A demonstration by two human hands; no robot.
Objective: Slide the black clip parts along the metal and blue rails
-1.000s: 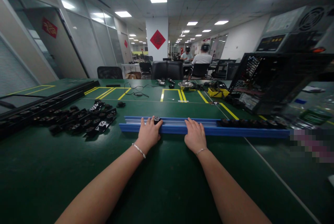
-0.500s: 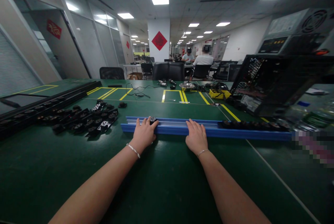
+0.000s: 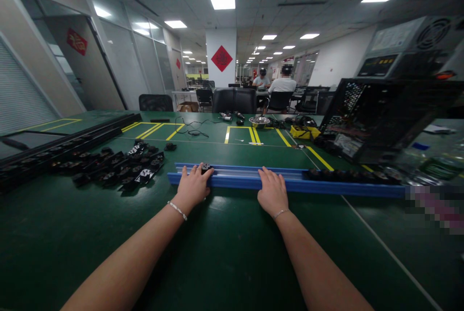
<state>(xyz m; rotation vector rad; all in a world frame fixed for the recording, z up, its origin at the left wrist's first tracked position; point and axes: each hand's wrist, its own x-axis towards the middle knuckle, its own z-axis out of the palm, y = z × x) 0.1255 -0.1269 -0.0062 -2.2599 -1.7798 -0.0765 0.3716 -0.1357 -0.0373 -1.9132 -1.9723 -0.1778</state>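
A long blue rail with a channel along it lies crosswise on the green table. Between the thumb and fingers of my left hand is a small round black part, sitting in the channel near the rail's left end. My right hand grips the rail around its middle, fingers over the channel and palm at the near side. Several similar black parts stand in a row in the rail's right stretch. Left of the rail lies a loose pile of black parts, some with white markings.
Long black rails run along the table's left side. An open black computer case stands at right beside plastic bottles. Farther back are a metal bowl, a yellow box and cables. Two people sit in the background.
My left hand has slid a little to the left along the rail, and the small black part has moved with it. My right hand has stayed in place on the rail.
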